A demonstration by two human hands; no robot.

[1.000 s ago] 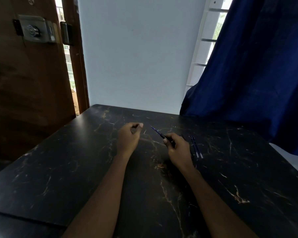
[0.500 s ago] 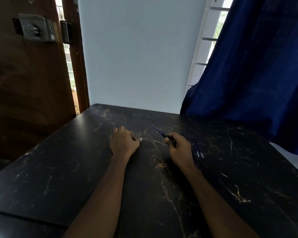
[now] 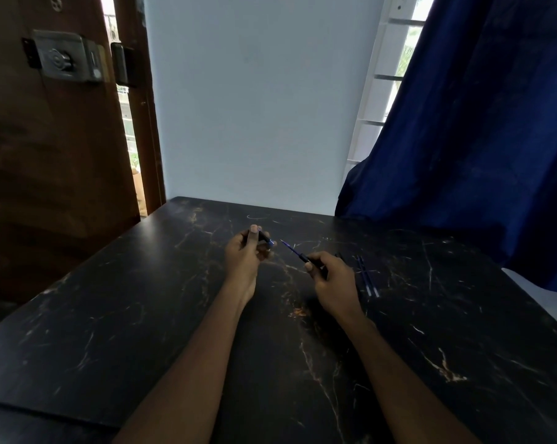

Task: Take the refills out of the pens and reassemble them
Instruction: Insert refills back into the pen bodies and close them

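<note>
My left hand (image 3: 244, 255) is raised off the black marble table (image 3: 142, 315), fingers closed on a short dark pen piece (image 3: 265, 238) whose blue end points right. My right hand (image 3: 333, 282) rests on the table and grips a dark pen (image 3: 302, 258) with a thin blue refill (image 3: 288, 247) sticking out toward the left hand. A small gap separates the refill's tip from the left hand's piece. Two loose blue refills (image 3: 366, 277) lie side by side on the table just right of my right hand. A dark pen part (image 3: 339, 256) shows behind that hand.
A blue curtain (image 3: 479, 139) hangs over the table's far right corner. A wooden door (image 3: 46, 139) with a metal lock stands at the left, and a white wall is behind the table's far edge.
My left hand, flat on the table half a second ago, has lifted with a dark pen piece in its fingers. My right hand has stayed put with its pen.
</note>
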